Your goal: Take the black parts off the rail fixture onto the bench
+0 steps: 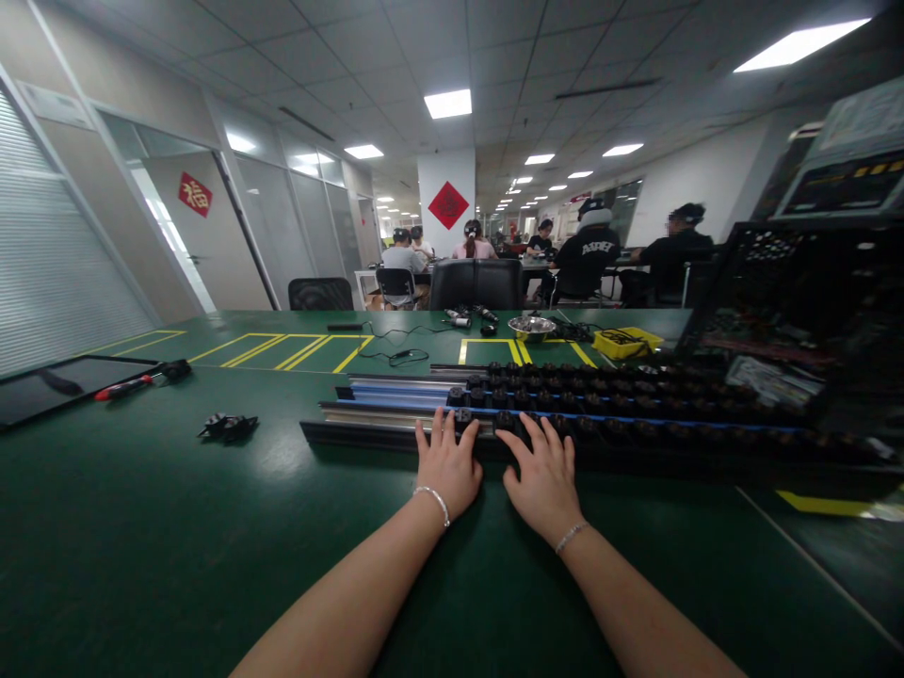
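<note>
Side by side on the green table lie several long rails [367, 431] with black and blue edges and a metallic channel. Black round modules that look like socket inserts [616, 426] sit in a row along them. My left hand [450, 468] lies over the nearest rail with spread fingers, its fingertips by a black module [462, 415]. To its right, my right hand [543, 478] rests on the same rail, fingers apart, beside another module [505, 419]. Neither hand is wrapped round anything. The fingers hide part of the rail.
Small black parts [227, 427] and a red-handled screwdriver [123, 387] lie to the left, near a dark flat panel [53, 388]. Behind the rails are a metal bowl [532, 327], a yellow tray [627, 343] and cables. A dark equipment frame [727, 282] stands right. People sit farther back.
</note>
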### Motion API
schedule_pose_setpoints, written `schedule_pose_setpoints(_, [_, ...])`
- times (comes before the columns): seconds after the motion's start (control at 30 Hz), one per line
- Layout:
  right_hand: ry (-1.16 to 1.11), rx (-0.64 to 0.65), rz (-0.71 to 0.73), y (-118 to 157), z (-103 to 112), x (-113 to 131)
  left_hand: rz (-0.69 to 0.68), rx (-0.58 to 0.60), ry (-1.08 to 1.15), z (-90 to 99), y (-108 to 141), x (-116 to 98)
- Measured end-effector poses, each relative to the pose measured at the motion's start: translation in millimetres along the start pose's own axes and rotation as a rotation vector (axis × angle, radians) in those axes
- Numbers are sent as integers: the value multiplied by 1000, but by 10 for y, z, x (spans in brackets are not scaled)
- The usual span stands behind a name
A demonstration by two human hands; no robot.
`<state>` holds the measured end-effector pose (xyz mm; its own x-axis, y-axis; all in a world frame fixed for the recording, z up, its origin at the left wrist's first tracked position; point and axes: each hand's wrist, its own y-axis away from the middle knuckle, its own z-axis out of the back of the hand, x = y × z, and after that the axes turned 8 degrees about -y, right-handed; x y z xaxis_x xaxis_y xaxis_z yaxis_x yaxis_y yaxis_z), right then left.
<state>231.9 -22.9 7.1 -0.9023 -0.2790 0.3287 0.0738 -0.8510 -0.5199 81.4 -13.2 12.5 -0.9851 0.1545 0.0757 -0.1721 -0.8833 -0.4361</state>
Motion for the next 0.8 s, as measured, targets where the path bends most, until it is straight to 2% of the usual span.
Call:
schedule_pose_setpoints(0.57, [16, -4, 8, -6, -6, -12, 45, -38, -5, -19, 8, 34])
schedule_pose_setpoints(0.8, [10, 2, 3, -6, -5, -10, 81, 2, -9, 24, 8, 71])
